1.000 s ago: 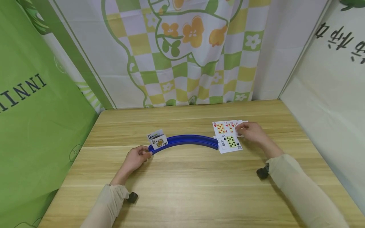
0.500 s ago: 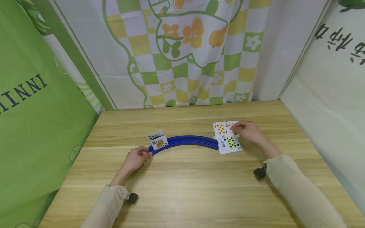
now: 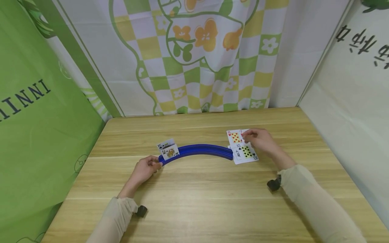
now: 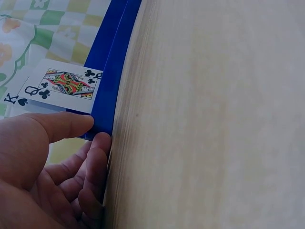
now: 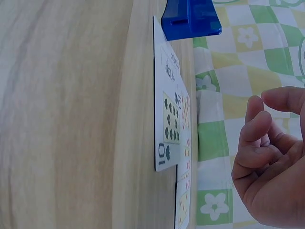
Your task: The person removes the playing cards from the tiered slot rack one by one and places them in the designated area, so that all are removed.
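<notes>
A curved blue card holder (image 3: pixel 200 149) lies on the table. A queen of clubs (image 4: pixel 71 86) and, behind it, a king of spades (image 4: pixel 23 95) stand in its left end. My left hand (image 3: pixel 146 169) pinches that end, thumb on one side and fingers against the other. Beyond the holder's right end, a ten of spades (image 3: pixel 248 152) lies face up, overlapping a row of heart cards that starts with an eight of hearts (image 3: pixel 234 137). My right hand (image 3: pixel 259 139) hovers over this row, thumb and index fingertip close together with nothing between them, hiding the row's right part.
The wooden table (image 3: pixel 194 202) reaches back to a checkered curtain (image 3: pixel 200 87). A green cloth (image 3: pixel 36 135) hangs at the left and a white one with black characters (image 3: pixel 349 101) at the right. Each sleeve cuff has a dark wrist camera.
My right hand has moved left along the row of hearts, now covering the nine and five that showed earlier. The left hand, card holder and standing cards have stayed in place.
</notes>
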`<state>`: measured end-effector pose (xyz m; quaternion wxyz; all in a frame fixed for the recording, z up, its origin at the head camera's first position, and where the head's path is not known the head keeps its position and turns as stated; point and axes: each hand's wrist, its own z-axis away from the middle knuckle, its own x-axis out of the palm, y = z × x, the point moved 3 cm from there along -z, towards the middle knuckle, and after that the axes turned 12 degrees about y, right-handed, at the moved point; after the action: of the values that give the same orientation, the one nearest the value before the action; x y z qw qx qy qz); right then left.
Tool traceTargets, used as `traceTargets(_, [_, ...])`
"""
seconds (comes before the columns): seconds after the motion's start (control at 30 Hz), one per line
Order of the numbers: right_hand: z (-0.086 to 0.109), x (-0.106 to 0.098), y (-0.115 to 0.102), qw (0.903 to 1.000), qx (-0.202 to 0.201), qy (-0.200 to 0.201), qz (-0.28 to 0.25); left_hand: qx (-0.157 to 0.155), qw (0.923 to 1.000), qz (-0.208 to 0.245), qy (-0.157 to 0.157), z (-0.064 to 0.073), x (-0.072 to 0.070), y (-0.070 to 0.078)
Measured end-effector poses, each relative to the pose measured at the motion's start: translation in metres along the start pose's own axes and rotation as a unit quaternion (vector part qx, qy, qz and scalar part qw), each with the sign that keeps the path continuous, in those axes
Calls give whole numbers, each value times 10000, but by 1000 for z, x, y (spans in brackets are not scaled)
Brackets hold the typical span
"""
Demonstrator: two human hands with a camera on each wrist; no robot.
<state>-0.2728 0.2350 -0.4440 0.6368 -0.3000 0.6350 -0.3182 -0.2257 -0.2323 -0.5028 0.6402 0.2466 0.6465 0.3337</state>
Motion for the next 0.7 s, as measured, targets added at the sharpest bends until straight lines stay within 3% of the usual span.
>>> traceTargets(0.4, [2,9,-11,9993,-148,-93,-345,19,10000,-6,-16,0,0,0])
traceTargets(0.7, [3,17,-20,9985,109,-221,-481,21,10000,-37,12,1,0,2])
